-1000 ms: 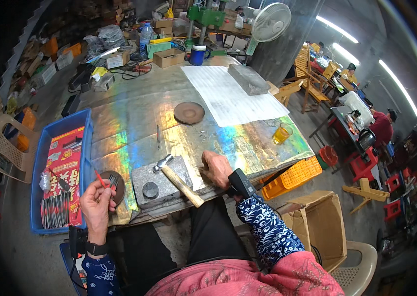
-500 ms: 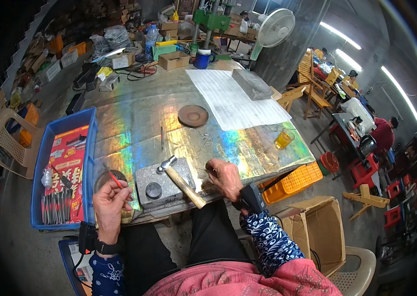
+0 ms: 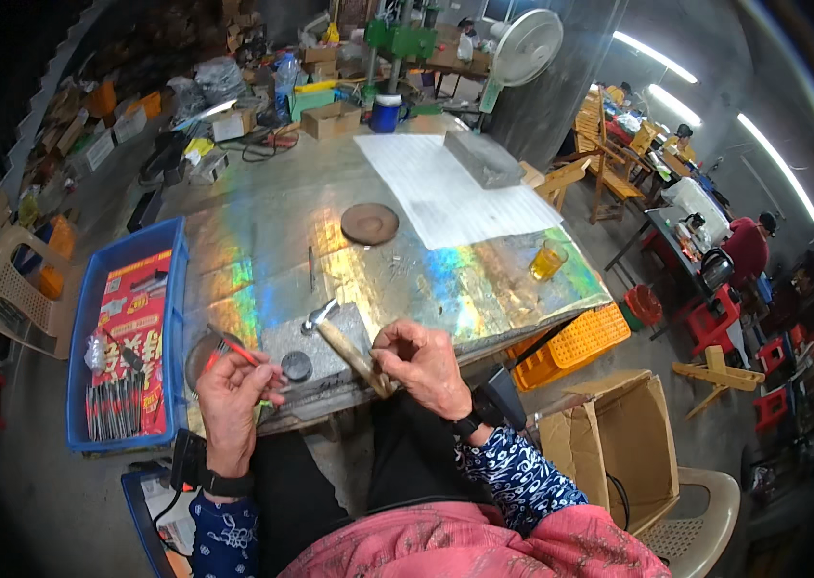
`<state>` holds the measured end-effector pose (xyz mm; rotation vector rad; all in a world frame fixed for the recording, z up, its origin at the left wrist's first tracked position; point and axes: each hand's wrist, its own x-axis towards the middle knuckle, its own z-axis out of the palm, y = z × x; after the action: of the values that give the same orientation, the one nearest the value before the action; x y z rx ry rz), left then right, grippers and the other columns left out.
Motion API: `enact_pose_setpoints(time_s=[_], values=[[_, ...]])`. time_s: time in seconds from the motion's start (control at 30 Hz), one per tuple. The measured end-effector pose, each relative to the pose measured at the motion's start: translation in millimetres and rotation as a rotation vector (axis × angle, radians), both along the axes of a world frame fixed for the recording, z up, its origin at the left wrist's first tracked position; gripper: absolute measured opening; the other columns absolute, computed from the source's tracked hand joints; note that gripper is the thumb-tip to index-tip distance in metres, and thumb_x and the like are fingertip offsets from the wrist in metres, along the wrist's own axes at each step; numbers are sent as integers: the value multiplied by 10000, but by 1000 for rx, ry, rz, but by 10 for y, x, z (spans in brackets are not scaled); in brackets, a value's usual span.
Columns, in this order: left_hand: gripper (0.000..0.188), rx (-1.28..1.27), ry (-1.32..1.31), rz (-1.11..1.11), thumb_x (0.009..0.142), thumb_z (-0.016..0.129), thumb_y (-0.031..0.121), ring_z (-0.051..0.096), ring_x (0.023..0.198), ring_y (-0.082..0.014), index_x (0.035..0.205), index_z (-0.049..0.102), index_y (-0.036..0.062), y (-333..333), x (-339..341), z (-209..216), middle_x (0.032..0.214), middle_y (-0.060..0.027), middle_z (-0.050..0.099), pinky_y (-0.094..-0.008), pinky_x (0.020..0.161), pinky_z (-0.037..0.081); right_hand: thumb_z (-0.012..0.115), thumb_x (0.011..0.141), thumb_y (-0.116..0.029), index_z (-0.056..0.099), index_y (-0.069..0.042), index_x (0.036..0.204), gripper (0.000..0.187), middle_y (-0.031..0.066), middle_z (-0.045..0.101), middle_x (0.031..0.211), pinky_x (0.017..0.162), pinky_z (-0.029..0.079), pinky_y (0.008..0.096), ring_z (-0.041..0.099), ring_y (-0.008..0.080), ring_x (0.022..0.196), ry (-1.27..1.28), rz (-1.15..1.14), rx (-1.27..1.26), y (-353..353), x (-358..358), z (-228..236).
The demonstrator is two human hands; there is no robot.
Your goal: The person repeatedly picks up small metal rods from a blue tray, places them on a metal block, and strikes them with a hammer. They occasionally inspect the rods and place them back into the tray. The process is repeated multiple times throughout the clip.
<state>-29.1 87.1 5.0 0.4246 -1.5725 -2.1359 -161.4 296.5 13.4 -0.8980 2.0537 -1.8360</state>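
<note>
My left hand (image 3: 233, 393) is closed on a slim red-handled tool (image 3: 235, 349) with a dark, narrow tip, above the left end of a grey metal block (image 3: 354, 323). A hammer (image 3: 344, 345) with a pale wooden handle lies across that block, its metal head away from me. Beside it a small round black piece (image 3: 297, 365) sits on the block. Over the near part of the hammer handle is my right hand (image 3: 426, 368), fingers curled and thumb against them; whether it touches the handle or pinches something small cannot be made out.
At left, a blue tray (image 3: 176, 318) holds several slim red-and-black tools (image 3: 120, 409). A brown round dish (image 3: 369, 223), a thin dark rod (image 3: 311, 268), a white sheet (image 3: 416, 193) bearing a grey block (image 3: 484, 159), and a glass of yellow liquid (image 3: 548, 260) are on the table.
My right hand has moved left to the hammer handle, its fingers drawing together. My left hand has shifted slightly right with the red-handled tool, which now lies at a flatter slant.
</note>
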Motion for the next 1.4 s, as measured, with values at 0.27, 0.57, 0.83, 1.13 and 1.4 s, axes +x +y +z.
enact_pose_setpoints(time_s=[0.27,0.57,0.83,1.13,1.4], values=[[149,245,196,-76,922,599,44,683,793,-197,1051,575,-27,169,103,-51,946,-157,672,-273,631,581,619,885,2,647,46,933,71,51,664,779,559,493,193,656,98,677,-117,103,-104,-225,477,84],[148,414,275,-104,937,596,82,691,816,-208,1061,578,4,363,107,-70,960,-146,669,-291,639,587,648,866,33,635,58,927,67,44,592,866,520,454,182,603,80,625,-93,111,-290,-315,605,27],[155,467,247,-107,937,604,103,684,811,-203,1070,579,27,391,119,-108,969,-133,665,-296,639,580,641,880,10,624,49,940,74,33,621,806,521,453,182,593,74,613,-162,88,-289,-316,644,-18],[148,536,251,-140,965,559,114,685,825,-192,1093,560,41,393,111,-141,971,-117,670,-286,631,583,633,875,20,618,61,901,51,38,597,852,524,454,185,561,49,609,-194,70,-319,-347,680,-4],[146,592,291,-161,960,568,111,676,841,-193,1090,562,45,415,94,-164,1004,-117,660,-293,653,582,647,867,18,615,49,891,51,50,603,831,523,443,198,572,76,613,-73,3,-301,-371,698,-29]])
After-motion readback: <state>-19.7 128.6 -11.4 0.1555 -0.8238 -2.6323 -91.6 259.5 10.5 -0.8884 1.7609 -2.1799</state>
